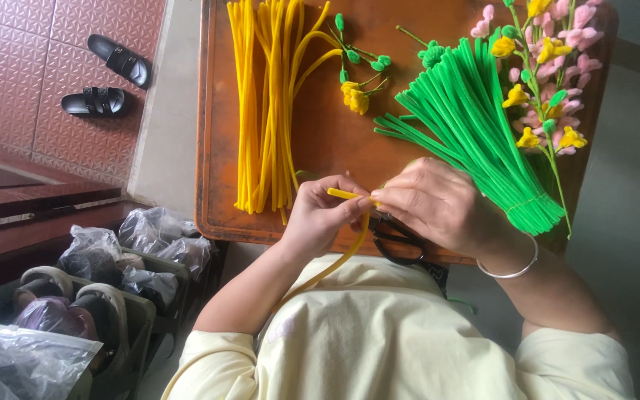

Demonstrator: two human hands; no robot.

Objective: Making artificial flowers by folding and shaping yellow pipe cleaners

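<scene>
My left hand (321,213) and my right hand (438,204) meet at the near edge of a small brown wooden table (220,185). Both pinch one yellow pipe cleaner (344,252), which is bent over at my fingertips and trails down toward my pale yellow shirt. Black-handled scissors (398,238) lie under my right hand, partly hidden. A bundle of green pipe cleaners (475,118) lies just beyond my right hand. A loose pile of yellow pipe cleaners (264,104) lies beyond my left hand.
Finished pink and yellow pipe-cleaner flowers (550,67) lie at the table's far right, and small yellow buds with green stems (357,85) lie mid-table. On the tiled floor stand black sandals (109,78). A rack with bagged shoes (90,289) is at my left.
</scene>
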